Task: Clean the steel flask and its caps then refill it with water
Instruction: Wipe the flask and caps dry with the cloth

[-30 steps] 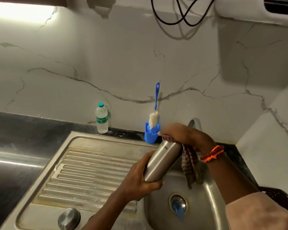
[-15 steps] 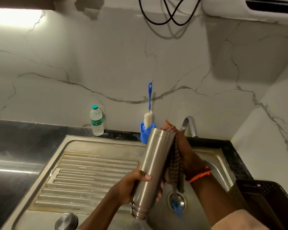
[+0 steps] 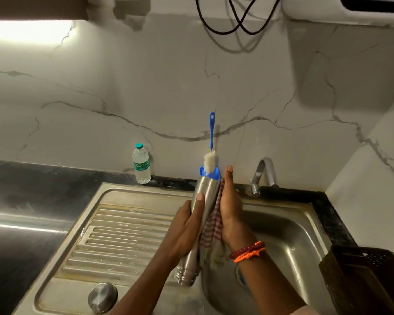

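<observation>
The flask (image 3: 204,192) is a smooth brushed-steel cylinder with a ringed band at its lower end; it is held over the sink (image 3: 282,226), at the seam between drainboard and basin. Its long axis runs nearly vertical, the plain end up and tilted slightly away, the ringed end down. The left hand (image 3: 187,226) is wrapped around the flask's left side, thumb laid up the barrel. The right hand (image 3: 231,210) is flat, fingers extended upward, pressing a red-and-white checked cloth (image 3: 210,230) against the flask's right side; the cloth's frayed tail hangs below. An orange and dark-red thread band circles the right wrist. The sink is stainless steel, its drainboard pressed with parallel ridges; a round steel cap (image 3: 102,297) lies on the drainboard's near edge. Behind the sink stand a curved chrome tap (image 3: 265,173), a blue holder with a white-headed, blue-handled brush (image 3: 210,153), and a clear plastic bottle (image 3: 141,164) with a green cap. The counter around the sink is black and glossy; the wall is white veined marble. A dark perforated basket (image 3: 362,276) sits right of the sink
</observation>
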